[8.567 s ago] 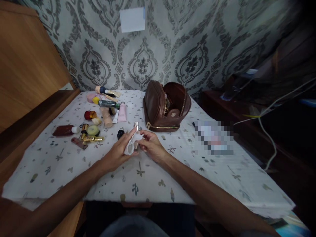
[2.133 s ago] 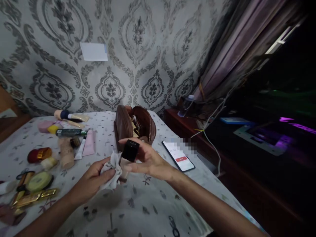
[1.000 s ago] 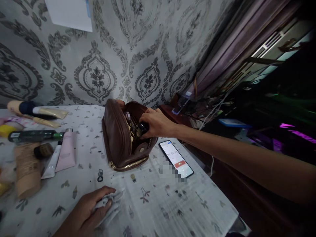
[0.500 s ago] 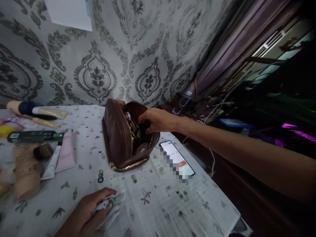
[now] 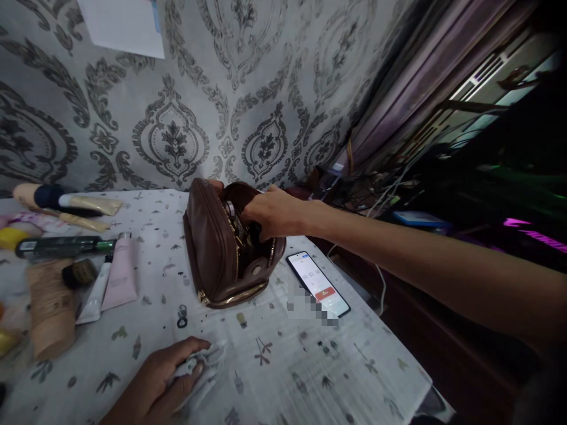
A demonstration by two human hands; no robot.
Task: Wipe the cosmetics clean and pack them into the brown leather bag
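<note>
Fingers of the right hand [image 5: 277, 212] curl down into the open mouth of one brown zip pouch [image 5: 212, 248]; the tips are hidden inside, so whether they pinch anything cannot be told. Fingers of the left hand [image 5: 162, 383] are pressed together over one crumpled white cloth [image 5: 201, 369], holding it flat on the tablecloth [image 5: 287, 378] at the near edge. The pouch stands on its side near the middle of the table, zipper open, small items visible inside but too dark to count. Just right of the pouch lies one phone [image 5: 319, 284], screen up and lit. Left of the pouch, well apart from it: one pink tube [image 5: 120, 277], one slim white tube [image 5: 94, 294] touching it, one beige tube [image 5: 51, 307], one small dark round jar [image 5: 80, 271], one dark green tube [image 5: 62, 247] lying crosswise. Further back by the wall, one brush with a dark band [image 5: 53, 198]. One small ring-shaped item [image 5: 181, 316] lies between the pouch and the left hand. One white sheet [image 5: 121, 26] hangs on the patterned wall.
</note>
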